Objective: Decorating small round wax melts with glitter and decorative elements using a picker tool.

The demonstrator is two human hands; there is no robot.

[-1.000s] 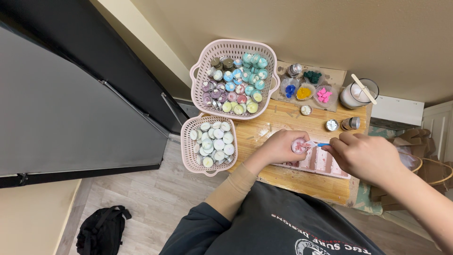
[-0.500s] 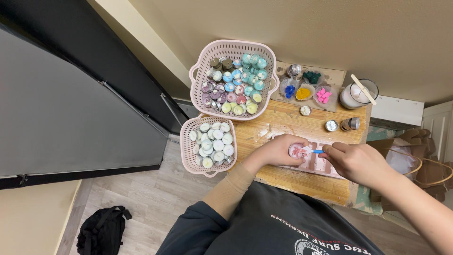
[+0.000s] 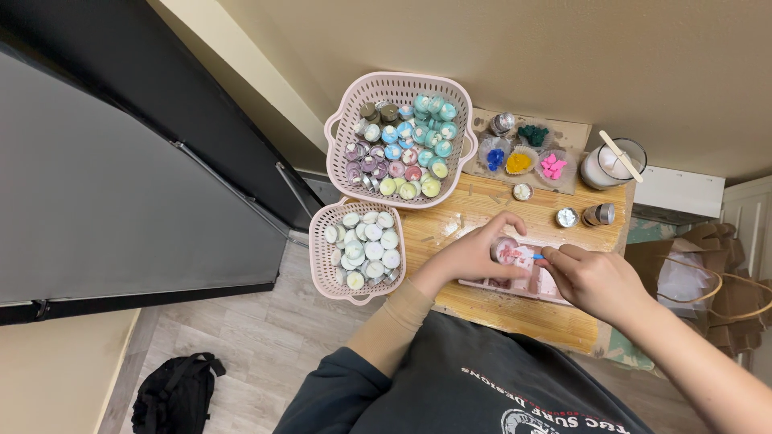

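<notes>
Head cam looked straight down on our little wooden surface. Our left hand was curled around a small round tin with pinkish stuff in it, fingers pinching it from both sides, right above the pink mold tray sitting near the front edge. Our right hand was closed in a pinch on a tiny blue tool, tip touching the tin or just beside it, honestly couldn't tell which. At the back-left corner we had the big pink basket packed with teal, purple and yellow-green tins, and the smaller pink basket of white ones hung off the left edge. Along the back edge sat little cups of blue, yellow and pink bits, then a white jar with a stick at the back-right corner. A black backpack lay on the floor.
</notes>
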